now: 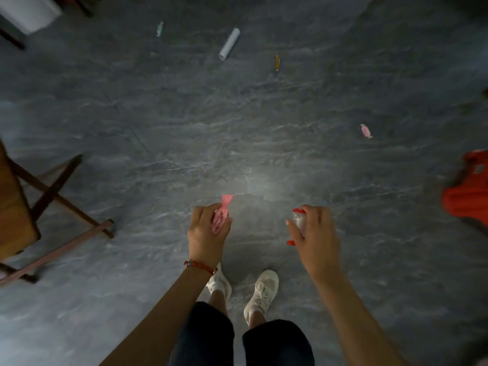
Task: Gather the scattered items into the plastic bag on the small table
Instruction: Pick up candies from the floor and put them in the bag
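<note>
head view: both hands are already loaded, so the step in hand reads as carrying a batch over to the bag, or adding one more piece first. the left hand has its grip curled round a pink packet with dark lettering, one twisted end sticking out above the fingers. the right hand has its grip curled round something clear and crinkly, too blurred to name. to do this well, keep both grips snug while walking, since slick wrappers slide; take only small pieces on top of what is held, pinched with free fingertips, and drop the load in the bag before going for anything bulky.

the bag itself is not seen here. a wooden bench on crossed legs stands at the left edge of the floor; whether it is the small table i cannot tell.

the items still scattered lie well apart on the grey marbled floor: a white tube toward the far edge, lying flat; a pale green sweet left of it; an amber sweet right of it; a pink sweet toward the right edge, nearest the right hand. all are small, light and twist-wrapped, bar the tube. something red sits at the right edge, unclear.
</note>
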Motion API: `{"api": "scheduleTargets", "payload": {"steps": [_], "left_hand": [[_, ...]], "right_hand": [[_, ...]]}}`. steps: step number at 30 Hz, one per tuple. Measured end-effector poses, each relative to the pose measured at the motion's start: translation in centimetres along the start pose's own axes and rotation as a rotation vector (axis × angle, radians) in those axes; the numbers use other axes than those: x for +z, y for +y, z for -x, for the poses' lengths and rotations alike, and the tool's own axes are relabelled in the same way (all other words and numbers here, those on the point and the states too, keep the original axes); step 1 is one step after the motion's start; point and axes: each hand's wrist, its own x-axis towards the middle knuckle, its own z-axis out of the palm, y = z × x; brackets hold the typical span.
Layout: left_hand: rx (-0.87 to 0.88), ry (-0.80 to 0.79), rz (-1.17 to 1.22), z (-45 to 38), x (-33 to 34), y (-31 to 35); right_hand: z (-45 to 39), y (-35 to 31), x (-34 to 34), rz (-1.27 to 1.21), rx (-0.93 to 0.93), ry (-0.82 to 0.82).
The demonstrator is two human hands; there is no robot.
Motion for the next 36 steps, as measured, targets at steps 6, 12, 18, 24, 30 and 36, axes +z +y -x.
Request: {"api": "scheduleTargets", "payload": {"steps": [6,12,18,24,30,36], "left_hand": [[-0.113,0.096,0.015,-0.5,-7.0,-1.3],[-0.163,0.165,0.015,-3.5,-13.8,-3.1],[-0.18,0.319,-0.025,-8.0,-21.4,-5.3],[-0.313,0.449,-0.056,-11.3,-26.2,-7.9],[-0.476,0.611,-0.106,-15.7,-29.2,-10.0],[-0.663,0.833,-0.035,-19.2,-32.6,-10.8]], "right_hand": [[-1.5,-6.4,-0.9,0.009,-0.084,-0.051],[-3.6,-15.2,-0.1,0.036,-0.182,-0.027],[-6.9,-24.5,1.9,0.044,-0.325,-0.07],[-13.0,-31.4,4.8,0.064,-0.482,-0.171],[-20.6,-39.6,7.2,0.081,-0.671,-0.252],[-26.5,-49.2,9.6,0.135,-0.9,-0.35]]}}
